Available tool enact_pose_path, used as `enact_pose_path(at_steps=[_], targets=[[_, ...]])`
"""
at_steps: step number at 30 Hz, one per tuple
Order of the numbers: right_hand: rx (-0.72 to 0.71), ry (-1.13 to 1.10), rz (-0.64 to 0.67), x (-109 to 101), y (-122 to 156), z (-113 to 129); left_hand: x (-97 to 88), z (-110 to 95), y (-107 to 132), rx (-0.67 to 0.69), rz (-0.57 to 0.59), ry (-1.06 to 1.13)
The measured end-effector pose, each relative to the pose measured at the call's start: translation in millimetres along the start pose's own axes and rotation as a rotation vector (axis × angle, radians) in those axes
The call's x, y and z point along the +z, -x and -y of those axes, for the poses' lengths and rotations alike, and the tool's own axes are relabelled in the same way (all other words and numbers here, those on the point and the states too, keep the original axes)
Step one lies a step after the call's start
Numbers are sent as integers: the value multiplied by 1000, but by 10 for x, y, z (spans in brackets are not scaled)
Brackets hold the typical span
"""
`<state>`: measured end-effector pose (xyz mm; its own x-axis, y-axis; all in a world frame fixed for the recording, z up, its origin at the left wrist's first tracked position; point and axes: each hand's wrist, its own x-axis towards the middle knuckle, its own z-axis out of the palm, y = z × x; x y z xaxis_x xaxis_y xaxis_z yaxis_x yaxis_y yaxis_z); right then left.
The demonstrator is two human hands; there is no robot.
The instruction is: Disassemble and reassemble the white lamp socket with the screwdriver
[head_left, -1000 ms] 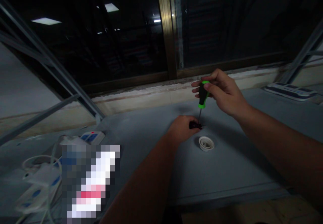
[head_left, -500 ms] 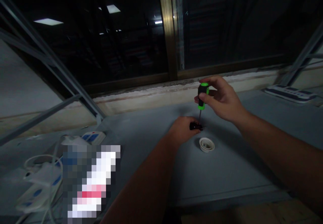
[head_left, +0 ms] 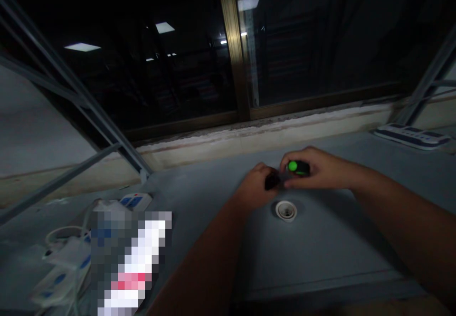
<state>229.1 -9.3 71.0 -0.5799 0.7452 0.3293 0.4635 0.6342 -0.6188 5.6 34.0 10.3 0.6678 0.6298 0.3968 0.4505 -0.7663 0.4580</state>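
Note:
My left hand (head_left: 254,185) is closed around a small glossy black part (head_left: 272,179) just above the grey tabletop; its exact kind I cannot make out. Close to its right, my right hand (head_left: 317,168) grips a screwdriver (head_left: 299,167) with a black and green handle, now tilted over to lie sideways. Its shaft cannot be seen. The right fingertips are beside the black part; blur hides whether they touch it. In front of both hands a round white cup-shaped piece (head_left: 286,211) sits on the table, its opening facing up.
On the left lie white power strips (head_left: 53,278) with blue sockets and tangled white cables. A pixelated patch (head_left: 142,259) covers something beside them. Another power strip (head_left: 413,136) lies at the back right. Metal frame bars (head_left: 96,116) and a window (head_left: 171,78) stand behind the grey table (head_left: 306,259).
My right hand has come down toward my left, and the screwdriver has gone from upright on the black part to lying sideways in the hand. The camera view has shifted slightly.

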Motion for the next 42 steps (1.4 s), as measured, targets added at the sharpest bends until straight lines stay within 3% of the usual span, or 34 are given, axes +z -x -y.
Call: enact_pose_path(at_steps=[3,10,13,20,26,31,34,42], targets=[[12,91,271,130,-5,20,-1,55,4,-13,-18,43],[83,106,397,277,7,-3,-26,169,7,-49,-35,94],[85,83,372,210,16,-20,-43,185,20,-75,-39,80],[-3,97,156,6,-10,-183,-10,225,50,-69,-31,165],[-56,99,153,43,-28,-203,-18,207,63,-70,44,190],[-35,83,125,24,-35,-254,8,178,74,-111,89,399],[-3,30,117,-10,-34,-289,33,164,70,-102,54,521],[0,-80,117,-67,-34,-371,37,124,55,-139,-2,502]])
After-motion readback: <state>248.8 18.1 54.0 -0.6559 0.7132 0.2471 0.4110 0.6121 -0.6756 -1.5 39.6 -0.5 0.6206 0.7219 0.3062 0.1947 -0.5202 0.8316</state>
